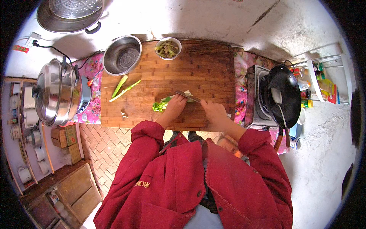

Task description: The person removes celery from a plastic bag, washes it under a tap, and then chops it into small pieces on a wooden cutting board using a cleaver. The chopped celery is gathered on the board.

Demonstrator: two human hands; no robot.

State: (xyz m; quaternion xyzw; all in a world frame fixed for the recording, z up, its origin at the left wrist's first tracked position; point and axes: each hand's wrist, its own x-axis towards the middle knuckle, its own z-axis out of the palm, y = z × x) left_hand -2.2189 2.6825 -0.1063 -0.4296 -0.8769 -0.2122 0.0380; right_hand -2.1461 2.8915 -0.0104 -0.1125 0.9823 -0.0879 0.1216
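Note:
My right hand (213, 111) is closed around the handle of a kitchen knife (188, 96), whose blade slants up to the left across the wooden cutting board (206, 71). Against the blade, my left hand (175, 106) presses a bunch of green leafy stalks (160, 106) to the board. Pale cut pieces (188, 93) lie just beyond the blade. Two loose green stalks (120, 86) rest on the board's left part, with small pale scraps (123, 114) nearer its front edge.
A metal basin (122, 55) stands at the board's back left corner, and a bowl of greenish food (168, 48) at its back edge. Left is a lidded steel steamer pot (54, 91). On the right, a black wok (286, 97) with a metal spatula (281, 111) sits over a stove (257, 114).

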